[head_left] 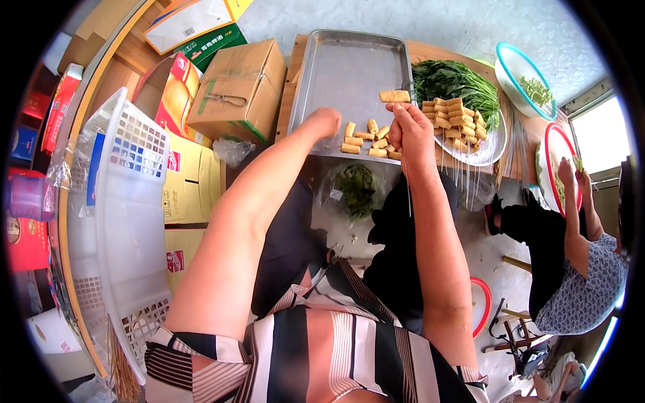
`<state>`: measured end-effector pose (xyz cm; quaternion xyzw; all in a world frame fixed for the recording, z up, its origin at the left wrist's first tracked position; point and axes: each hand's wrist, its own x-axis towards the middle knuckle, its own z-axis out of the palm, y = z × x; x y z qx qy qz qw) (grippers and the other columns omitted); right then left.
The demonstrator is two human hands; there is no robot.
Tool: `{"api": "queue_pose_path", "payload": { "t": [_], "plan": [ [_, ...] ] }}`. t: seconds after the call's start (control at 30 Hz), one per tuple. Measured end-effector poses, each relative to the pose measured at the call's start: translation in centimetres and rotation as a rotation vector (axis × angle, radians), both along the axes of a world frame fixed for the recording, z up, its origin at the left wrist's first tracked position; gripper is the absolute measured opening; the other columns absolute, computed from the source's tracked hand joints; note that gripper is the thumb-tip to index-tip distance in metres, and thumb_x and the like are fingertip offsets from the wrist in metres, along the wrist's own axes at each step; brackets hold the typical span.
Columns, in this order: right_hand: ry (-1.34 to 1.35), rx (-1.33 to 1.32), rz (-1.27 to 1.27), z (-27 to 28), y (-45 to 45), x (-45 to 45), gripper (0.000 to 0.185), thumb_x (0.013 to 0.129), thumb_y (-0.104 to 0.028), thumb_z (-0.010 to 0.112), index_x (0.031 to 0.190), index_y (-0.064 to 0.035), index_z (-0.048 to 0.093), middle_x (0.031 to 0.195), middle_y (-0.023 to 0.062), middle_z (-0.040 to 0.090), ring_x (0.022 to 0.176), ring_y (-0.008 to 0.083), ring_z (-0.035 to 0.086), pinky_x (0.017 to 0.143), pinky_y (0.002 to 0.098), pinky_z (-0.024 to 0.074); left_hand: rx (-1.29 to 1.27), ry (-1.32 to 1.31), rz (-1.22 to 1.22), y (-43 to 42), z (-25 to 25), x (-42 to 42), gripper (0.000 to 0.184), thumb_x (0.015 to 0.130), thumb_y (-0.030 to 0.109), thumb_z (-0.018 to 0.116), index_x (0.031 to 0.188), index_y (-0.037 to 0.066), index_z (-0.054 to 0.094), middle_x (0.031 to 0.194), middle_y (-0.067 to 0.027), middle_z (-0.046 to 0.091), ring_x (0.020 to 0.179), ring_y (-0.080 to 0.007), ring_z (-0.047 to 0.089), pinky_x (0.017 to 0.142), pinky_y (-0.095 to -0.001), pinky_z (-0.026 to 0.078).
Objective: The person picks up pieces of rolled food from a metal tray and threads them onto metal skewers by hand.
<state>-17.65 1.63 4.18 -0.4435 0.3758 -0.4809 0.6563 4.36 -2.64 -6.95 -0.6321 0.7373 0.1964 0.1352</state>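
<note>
My right hand (412, 134) pinches a thin skewer (408, 185) that hangs down below it. On the skewer's upper end, just above my fingertips, sits a golden-brown tofu skin roll (394, 96). My left hand (325, 123) is over the near left part of a metal tray (356, 57), its fingers curled in; what they hold, if anything, is hidden. Several loose tofu skin rolls (351, 148) lie in the tray's near right corner, between my hands. To the right, a white plate (494, 151) carries a pile of skewered rolls (460, 121), their sticks jutting over the edge.
Leafy greens (453, 80) lie behind the plate, beside bare skewers (516, 141). A blue-rimmed basin (507, 64) stands far right. Another person (581, 282) handles greens over a red-rimmed basin (549, 161). Cardboard boxes (235, 87) and a white plastic basket (127, 201) crowd the left.
</note>
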Motion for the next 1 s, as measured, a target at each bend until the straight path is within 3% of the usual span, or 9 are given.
{"api": "queue_pose_path", "payload": {
  "t": [0.07, 0.1, 0.17, 0.2, 0.27, 0.3, 1.0],
  "plan": [
    [0.010, 0.005, 0.004, 0.1, 0.0, -0.2, 0.017, 0.093, -0.013, 0.049, 0.091, 0.0020, 0.058, 0.050, -0.0023, 0.040, 0.039, 0.0052, 0.031, 0.038, 0.0220, 0.0238, -0.078, 0.640, 0.514, -0.6, 1.7, 0.2, 0.023, 0.073, 0.008, 0.070, 0.095, 0.010, 0.062, 0.077, -0.0090, 0.065, 0.070, -0.0151, 0.063, 0.060, -0.0295, 0.052],
    [0.041, 0.007, 0.062, 0.2, 0.0, -0.3, 0.017, 0.092, -0.013, 0.049, 0.092, 0.0019, 0.058, 0.050, -0.0025, 0.040, 0.040, 0.0049, 0.031, 0.038, 0.0220, 0.0237, -0.078, 0.637, 0.509, -0.6, 3.0, 0.0, 0.023, 0.073, 0.008, 0.070, 0.095, 0.010, 0.062, 0.077, -0.0090, 0.065, 0.070, -0.0151, 0.063, 0.060, -0.0295, 0.052],
    [0.076, -0.004, 0.151, 0.1, 0.3, -0.4, 0.018, 0.092, -0.014, 0.049, 0.093, 0.0017, 0.058, 0.049, -0.0030, 0.041, 0.039, 0.0043, 0.031, 0.038, 0.0218, 0.0233, -0.131, 1.308, 0.728, -0.2, 5.5, -0.2, 0.025, 0.082, 0.009, 0.066, 0.106, 0.006, 0.058, 0.086, -0.0110, 0.064, 0.078, -0.0159, 0.064, 0.068, -0.0287, 0.054],
    [0.074, -0.006, 0.153, 0.2, 0.5, -0.2, 0.018, 0.092, -0.014, 0.049, 0.093, 0.0017, 0.058, 0.049, -0.0030, 0.041, 0.039, 0.0043, 0.031, 0.038, 0.0218, 0.0233, -0.134, 1.307, 0.729, -0.2, 6.1, 0.1, 0.025, 0.082, 0.009, 0.066, 0.106, 0.006, 0.058, 0.086, -0.0110, 0.064, 0.078, -0.0159, 0.064, 0.068, -0.0287, 0.054],
    [0.168, -0.005, 0.177, 0.8, 0.9, 0.1, 0.019, 0.091, -0.014, 0.049, 0.094, 0.0018, 0.059, 0.049, -0.0036, 0.040, 0.039, 0.0041, 0.030, 0.039, 0.0214, 0.0237, -0.096, 1.720, 0.751, 0.0, 7.3, 0.7, 0.027, 0.087, 0.010, 0.062, 0.111, -0.001, 0.055, 0.094, -0.0107, 0.063, 0.085, -0.0176, 0.063, 0.076, -0.0288, 0.054],
    [0.187, -0.017, 0.200, 0.6, 0.8, 0.1, 0.019, 0.091, -0.014, 0.049, 0.095, 0.0016, 0.059, 0.049, -0.0041, 0.041, 0.039, 0.0039, 0.031, 0.039, 0.0209, 0.0243, -0.073, 1.784, 0.739, 0.0, 7.6, 1.1, 0.026, 0.087, 0.008, 0.061, 0.110, -0.004, 0.055, 0.097, -0.0110, 0.064, 0.088, -0.0185, 0.063, 0.080, -0.0298, 0.053],
    [0.282, -0.026, 0.247, 0.3, 1.1, 0.8, 0.018, 0.090, -0.014, 0.051, 0.095, 0.0001, 0.061, 0.050, -0.0041, 0.043, 0.040, 0.0037, 0.036, 0.038, 0.0208, 0.0271, -0.031, 1.906, 0.667, 0.6, 8.3, 1.0, 0.024, 0.088, 0.009, 0.060, 0.105, -0.008, 0.057, 0.097, -0.0158, 0.064, 0.087, -0.0229, 0.064, 0.081, -0.0319, 0.055]
  ]
}}
